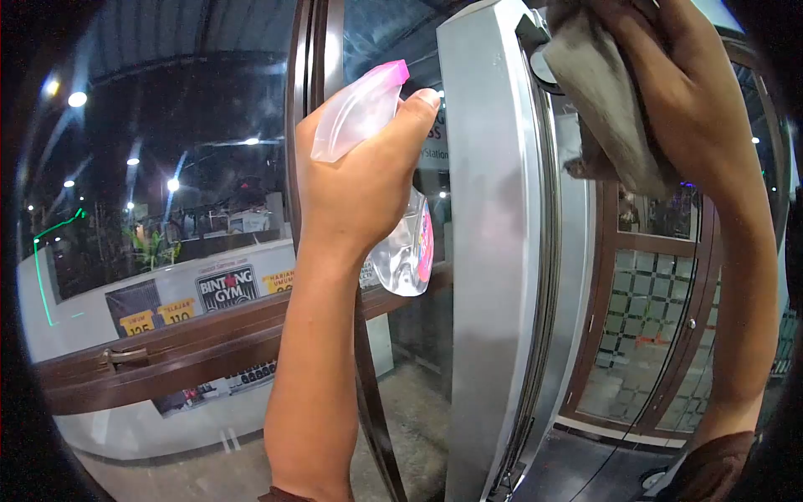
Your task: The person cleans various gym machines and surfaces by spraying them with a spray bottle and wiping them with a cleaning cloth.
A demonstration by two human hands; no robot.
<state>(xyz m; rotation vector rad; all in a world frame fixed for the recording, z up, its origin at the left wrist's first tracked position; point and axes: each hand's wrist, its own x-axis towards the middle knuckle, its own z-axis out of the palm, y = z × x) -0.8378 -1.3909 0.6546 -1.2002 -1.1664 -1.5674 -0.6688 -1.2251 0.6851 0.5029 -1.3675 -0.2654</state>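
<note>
My left hand [355, 197] is wrapped round the neck of a clear spray bottle [403, 261] with a pink and white trigger head and a pink label. The bottle hangs upright just left of a tall silver metal column [489, 217]. Up at the right, my right hand [682, 96] grips a grey cloth [598, 79], which droops from the fingers. The cloth overlaps the upper edge of the column, beside a round pale part [545, 67] near its top. Some of the right fingers are cut off by the frame's upper edge.
Left of the column stands a brown-framed glass window [176, 335] with a handle [125, 358]; gym signs show through it. A brown door with patterned glass [648, 301] stands behind at the right. A thin dark cable [661, 381] runs down before it toward the dark floor.
</note>
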